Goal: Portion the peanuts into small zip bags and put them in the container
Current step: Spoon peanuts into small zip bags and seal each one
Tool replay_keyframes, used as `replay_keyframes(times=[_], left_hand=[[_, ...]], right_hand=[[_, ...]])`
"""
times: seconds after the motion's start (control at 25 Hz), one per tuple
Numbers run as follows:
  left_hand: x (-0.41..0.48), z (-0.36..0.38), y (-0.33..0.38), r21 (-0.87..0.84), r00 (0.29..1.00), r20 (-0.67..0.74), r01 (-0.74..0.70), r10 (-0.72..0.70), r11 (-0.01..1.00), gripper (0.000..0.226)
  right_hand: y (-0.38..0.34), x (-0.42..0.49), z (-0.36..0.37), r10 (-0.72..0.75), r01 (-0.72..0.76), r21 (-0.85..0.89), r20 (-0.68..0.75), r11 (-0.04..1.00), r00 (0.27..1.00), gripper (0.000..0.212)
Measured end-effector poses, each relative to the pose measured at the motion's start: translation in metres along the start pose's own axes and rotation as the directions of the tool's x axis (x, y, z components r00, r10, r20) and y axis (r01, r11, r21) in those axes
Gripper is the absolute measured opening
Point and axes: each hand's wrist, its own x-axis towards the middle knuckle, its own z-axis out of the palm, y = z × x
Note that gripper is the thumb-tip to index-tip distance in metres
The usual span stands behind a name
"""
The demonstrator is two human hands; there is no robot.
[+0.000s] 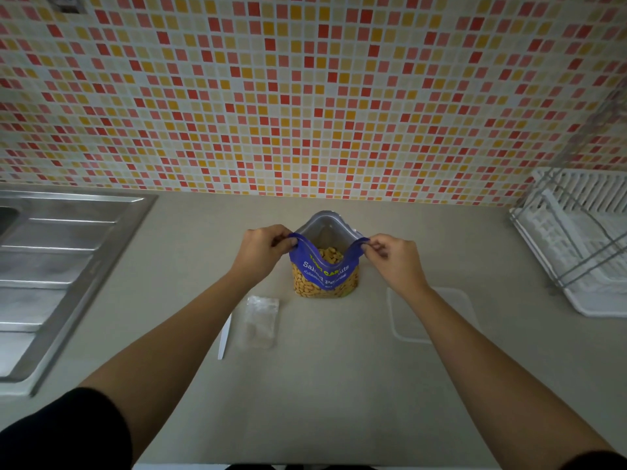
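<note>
Blue stand-up peanut pouch (324,278), front: white "Salted Pe…", creased, ending "…uts".
12 o'clock of that: yellow-green brand letters, folded, only "GAR" clear.
6 o'clock: small white script, unreadable.

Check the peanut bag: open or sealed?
Open. The left hand and right hand pinch the top corners of the peanut bag, its mouth spread wide; silver lining and peanuts show inside.

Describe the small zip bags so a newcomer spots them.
On the countertop between sink and dish rack stands the blue peanut bag. Just left and nearer lie the small zip bags: a flat clear packet, wider than the thin white strip beside it.
</note>
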Motion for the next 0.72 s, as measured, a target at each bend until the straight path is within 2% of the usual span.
replay_keyframes(times=[0.16,0.24,0.32,0.36,0.44,0.52,0.6,0.72], left_hand=[[-0.013,-0.001,0.002,-0.057,1.0,0.009,0.001,-0.001,0.998,0.029],[-0.026,0.001,-0.006,-0.112,0.993,-0.004,0.121,-0.122,0.986,0.034],[-0.046,0.008,-0.025,-0.088,0.965,0.005,0.261,-0.261,0.961,0.031],[-0.058,0.013,-0.037,-0.029,0.946,0.016,0.325,-0.325,0.945,0.029],[-0.081,0.023,-0.056,0.166,0.899,0.045,0.424,-0.436,0.89,0.029],[-0.1,0.031,-0.064,0.342,0.865,0.075,0.444,-0.495,0.828,0.032],[-0.108,0.036,-0.065,0.409,0.851,0.081,0.446,-0.518,0.796,0.032],[-0.111,0.043,-0.063,0.399,0.824,0.084,0.488,-0.561,0.776,0.037]], right_hand=[[0.0,-0.012,0.005,0.071,-0.071,0.134,0.003,0.989,0.997,0.023],[0.004,-0.03,0.015,0.121,-0.108,0.155,-0.075,0.982,0.99,0.036],[0.012,-0.062,0.034,0.149,-0.124,0.153,-0.163,0.98,0.975,0.032],[0.015,-0.081,0.046,0.159,-0.134,0.154,-0.162,0.979,0.974,0.027],[0.021,-0.116,0.069,0.174,-0.166,0.118,-0.055,0.979,0.983,0.024],[0.027,-0.144,0.089,0.175,-0.177,-0.004,0.141,0.984,0.974,0.039],[0.032,-0.16,0.103,0.134,-0.086,-0.179,0.276,0.98,0.952,0.058],[0.034,-0.168,0.114,0.129,0.004,-0.36,0.344,0.933,0.93,0.062]])
